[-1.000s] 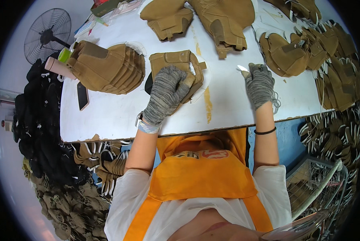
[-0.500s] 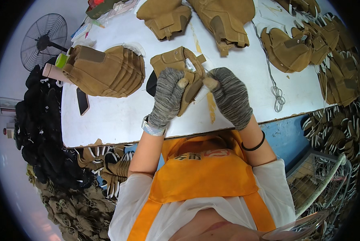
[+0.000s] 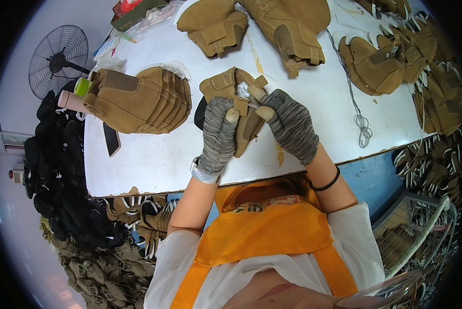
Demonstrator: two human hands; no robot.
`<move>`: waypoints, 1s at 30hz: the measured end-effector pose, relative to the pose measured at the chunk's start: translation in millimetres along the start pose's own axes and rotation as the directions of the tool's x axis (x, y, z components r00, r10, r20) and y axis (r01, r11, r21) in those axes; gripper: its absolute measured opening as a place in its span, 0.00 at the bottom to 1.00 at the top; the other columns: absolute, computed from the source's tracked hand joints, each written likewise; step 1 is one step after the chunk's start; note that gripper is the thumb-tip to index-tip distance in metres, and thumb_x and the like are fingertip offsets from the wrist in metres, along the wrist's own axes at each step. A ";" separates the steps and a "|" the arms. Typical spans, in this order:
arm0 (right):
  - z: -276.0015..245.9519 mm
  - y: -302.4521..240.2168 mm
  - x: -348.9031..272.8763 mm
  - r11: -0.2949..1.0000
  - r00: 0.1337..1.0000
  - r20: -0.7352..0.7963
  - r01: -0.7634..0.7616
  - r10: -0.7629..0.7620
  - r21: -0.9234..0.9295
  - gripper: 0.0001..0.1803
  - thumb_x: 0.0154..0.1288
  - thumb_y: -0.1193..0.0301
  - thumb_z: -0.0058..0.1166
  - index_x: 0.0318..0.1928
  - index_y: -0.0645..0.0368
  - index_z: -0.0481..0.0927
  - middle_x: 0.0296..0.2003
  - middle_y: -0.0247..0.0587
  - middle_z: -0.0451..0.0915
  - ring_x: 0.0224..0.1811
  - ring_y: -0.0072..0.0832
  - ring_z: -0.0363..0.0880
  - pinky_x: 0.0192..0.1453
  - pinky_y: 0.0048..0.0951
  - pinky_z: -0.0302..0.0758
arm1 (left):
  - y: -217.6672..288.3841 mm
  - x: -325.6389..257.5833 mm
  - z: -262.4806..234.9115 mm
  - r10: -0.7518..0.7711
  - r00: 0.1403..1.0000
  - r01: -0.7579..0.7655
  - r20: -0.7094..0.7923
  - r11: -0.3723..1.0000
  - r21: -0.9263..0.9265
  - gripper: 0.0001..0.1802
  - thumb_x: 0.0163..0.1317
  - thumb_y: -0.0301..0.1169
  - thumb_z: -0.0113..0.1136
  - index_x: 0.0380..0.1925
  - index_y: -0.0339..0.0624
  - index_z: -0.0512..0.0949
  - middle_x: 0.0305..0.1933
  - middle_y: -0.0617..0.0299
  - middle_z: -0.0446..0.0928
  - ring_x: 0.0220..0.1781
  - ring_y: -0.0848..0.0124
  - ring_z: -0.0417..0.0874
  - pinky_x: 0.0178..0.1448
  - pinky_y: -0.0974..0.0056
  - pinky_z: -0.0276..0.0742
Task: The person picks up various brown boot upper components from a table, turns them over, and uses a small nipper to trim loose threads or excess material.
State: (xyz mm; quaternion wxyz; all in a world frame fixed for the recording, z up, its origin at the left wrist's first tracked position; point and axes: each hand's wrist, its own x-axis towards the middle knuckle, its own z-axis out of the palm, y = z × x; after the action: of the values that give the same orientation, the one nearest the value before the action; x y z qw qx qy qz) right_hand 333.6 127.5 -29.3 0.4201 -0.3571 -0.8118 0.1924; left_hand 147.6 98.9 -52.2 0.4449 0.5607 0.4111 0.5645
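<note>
Brown shoe upper (image 3: 250, 125): located at the middle of the white table (image 3: 161, 165), in front of the person, between both hands. It stands tilted, opening facing up and away, narrow end toward the near edge. Pale lining shows inside the opening. Whether the piece rests fully on the surface or is partly raised: cannot tell.

Left hand (image 3: 218, 135): grey knit glove, tan thumb tip. Fingers curled, gripping the upper's left side; thumb points up along a short brown strap (image 3: 240, 107) near the opening. Wrist nearly straight, in line with the forearm, which rises steeply from below and leans slightly right. A pale wristband (image 3: 206, 173) sits at the glove's cuff.

Right hand (image 3: 292, 127): matching glove. Back of hand turned upward, knuckles bent. Forearm slants up and to the left; thumb and index finger extend left to the upper's right edge, their tips apart, the index above the thumb. Whether anything is pinched there: cannot tell. Black band (image 3: 328, 180) on the wrist.

Surroundings: a black piece (image 3: 200, 113) lies just left of the left hand. Stacked uppers (image 3: 143, 103) lie farther left, beside a phone (image 3: 112, 140). A coiled grey cord (image 3: 363, 135) lies right of the right hand.
</note>
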 end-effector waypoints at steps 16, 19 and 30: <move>7.3 6.0 -2.2 0.968 0.968 -0.105 0.215 -0.229 -0.132 0.10 0.62 0.69 0.52 0.44 0.48 0.82 0.51 0.36 0.81 0.51 0.40 0.79 0.54 0.36 0.76 | -2.9 1.6 1.7 0.312 0.949 -0.307 0.052 0.867 0.393 0.23 0.70 0.49 0.48 0.44 0.38 0.73 0.42 0.57 0.76 0.43 0.68 0.78 0.48 0.62 0.75; 5.7 4.6 -2.4 0.963 0.966 -0.096 0.224 -0.239 -0.148 0.10 0.64 0.68 0.51 0.44 0.49 0.82 0.50 0.37 0.81 0.49 0.39 0.79 0.53 0.36 0.77 | -7.3 -2.3 1.9 0.336 0.939 -0.333 0.071 0.839 0.430 0.22 0.70 0.47 0.49 0.45 0.38 0.73 0.43 0.57 0.76 0.44 0.67 0.78 0.49 0.61 0.75; 6.4 2.4 -1.8 0.993 0.990 -0.072 0.117 -0.118 -0.018 0.11 0.66 0.70 0.49 0.45 0.50 0.83 0.48 0.37 0.82 0.47 0.38 0.80 0.53 0.35 0.76 | 2.1 0.3 8.6 0.379 0.925 -0.355 0.032 0.830 0.431 0.12 0.70 0.37 0.50 0.40 0.40 0.76 0.40 0.55 0.77 0.42 0.62 0.76 0.51 0.58 0.71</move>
State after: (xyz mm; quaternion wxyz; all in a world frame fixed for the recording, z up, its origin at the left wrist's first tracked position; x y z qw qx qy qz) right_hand 330.0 127.7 -35.4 0.4578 -0.3184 -0.8166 0.1487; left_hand 156.2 98.3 -49.8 0.1824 0.6972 0.4217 0.5503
